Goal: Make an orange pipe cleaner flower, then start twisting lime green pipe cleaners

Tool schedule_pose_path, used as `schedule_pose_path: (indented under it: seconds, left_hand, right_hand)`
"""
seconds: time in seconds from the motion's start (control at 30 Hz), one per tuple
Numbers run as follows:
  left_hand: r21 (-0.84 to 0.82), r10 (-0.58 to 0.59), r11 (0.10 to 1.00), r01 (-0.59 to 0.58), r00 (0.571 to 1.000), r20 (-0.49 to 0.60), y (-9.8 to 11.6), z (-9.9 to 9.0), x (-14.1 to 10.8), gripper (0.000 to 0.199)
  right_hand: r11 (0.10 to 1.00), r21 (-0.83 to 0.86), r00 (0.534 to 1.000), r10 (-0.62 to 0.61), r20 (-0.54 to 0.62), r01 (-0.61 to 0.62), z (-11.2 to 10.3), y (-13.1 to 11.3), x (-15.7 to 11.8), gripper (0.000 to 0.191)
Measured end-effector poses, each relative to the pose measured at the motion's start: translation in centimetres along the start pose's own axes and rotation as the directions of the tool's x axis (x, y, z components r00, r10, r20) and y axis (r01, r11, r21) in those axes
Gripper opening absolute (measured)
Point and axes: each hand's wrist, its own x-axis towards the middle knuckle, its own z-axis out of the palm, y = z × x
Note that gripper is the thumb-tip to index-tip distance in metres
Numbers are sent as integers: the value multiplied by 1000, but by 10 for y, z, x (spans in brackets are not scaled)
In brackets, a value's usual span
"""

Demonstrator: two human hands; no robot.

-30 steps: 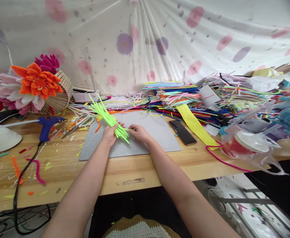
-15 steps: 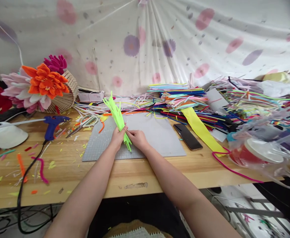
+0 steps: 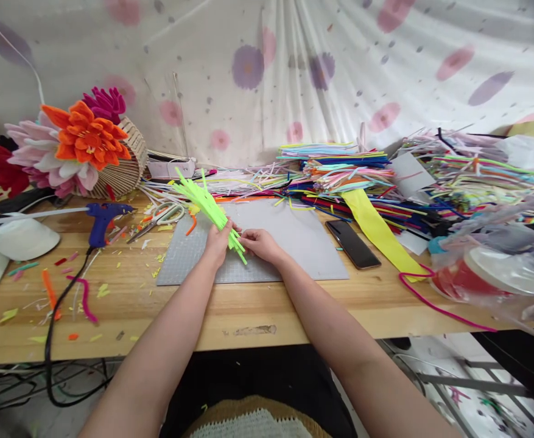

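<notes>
A bundle of neon green pipe cleaners [image 3: 203,199] slants up to the left above the grey cutting mat [image 3: 294,243]. My left hand [image 3: 218,242] is wrapped round its lower part. Just right of the bundle's lower end, my right hand [image 3: 260,244] has its thumb and fingertips pinched together. Whatever may be between those fingertips is too small to make out. The lower ends of the stems stick out below my left hand, between the two hands.
A blue glue gun [image 3: 105,224], scissors [image 3: 161,218] and coloured scraps lie left of the mat. Fuzzy flowers [image 3: 91,140] stand behind them. To the right are a phone [image 3: 352,243], a yellow strip [image 3: 380,234] and a lidded tub [image 3: 486,274]. Pipe cleaner piles [image 3: 340,173] line the back.
The green bundle has tilted further left. My right hand has drawn slightly away from its lower end. The whole view has shifted a little.
</notes>
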Motion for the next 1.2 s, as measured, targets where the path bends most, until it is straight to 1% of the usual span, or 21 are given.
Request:
schedule_pose_path:
  seconds: [0.13, 0.27, 0.37, 0.43, 0.5, 0.6, 0.67, 0.73, 0.8, 0.87, 1.0, 1.03, 1.07, 1.13, 1.2]
  left_hand:
    - [41, -7, 999, 5, 999, 48, -1, 1, -4, 30]
    - [28, 56, 998, -56, 998, -10, 0, 1, -4, 27]
    - [3, 95, 995, -95, 994, -47, -1, 0, -2, 28]
    - [-10, 112, 994, -112, 993, -40, -2, -1, -1, 30]
    - [-14, 125, 992, -125, 992, -18, -3, -2, 0, 32]
    - [30, 125, 992, -126, 992, 13, -3, -4, 0, 36]
    - [85, 109, 990, -112, 993, 39, -4, -4, -1, 37]
    - [120, 80, 989, -88, 994, 69, -4, -4, -1, 37]
    - [124, 66, 989, -75, 995, 76, -6, -3, -2, 36]
    - [110, 78, 990, -84, 995, 62, -6, -3, -2, 34]
    - [61, 114, 991, -117, 993, 43, -5, -4, -1, 32]
    - [47, 111, 992, -113, 993, 43, -5, -4, 0, 31]
    - [29, 97, 995, -99, 994, 47, -4, -3, 0, 30]
    - [-13, 37, 999, -36, 997, 71, -1, -2, -1, 28]
    - [-41, -31, 999, 36, 994, 102, 1, 0, -2, 27]
  right_hand:
    - [999, 6, 999, -41, 10, 41, 2, -4, 0, 33]
    - [999, 28, 995, -41, 88, 38, -2, -7, -3, 34]
    - [997, -36, 990, -65, 128, 70, -3, -6, -4, 31]
    - [992, -84, 989, -81, 123, 91, -3, -6, -4, 28]
    - [994, -81, 991, -69, 118, 79, -3, -6, -4, 29]
    - [1000, -11, 996, 1, 86, 0, -3, -5, -3, 28]
    - [999, 7, 999, 34, 31, -34, -1, -5, -2, 26]
    - [1000, -15, 999, 27, -37, -28, 1, -3, 0, 25]
    - [999, -49, 997, 2, -77, -6, 3, -2, 1, 24]
    - [998, -66, 997, -9, -71, 4, 5, 0, 2, 22]
    - [996, -84, 999, -26, 24, 28, 7, 3, 3, 18]
    - [995, -93, 999, -32, 29, 35, 7, 4, 3, 17]
    - [994, -101, 999, -37, 12, 39, 8, 5, 4, 17]
    - [996, -87, 996, -39, -75, 33, 9, 4, 5, 18]
    - [1000, -1, 990, -24, -140, 24, 9, 2, 5, 21]
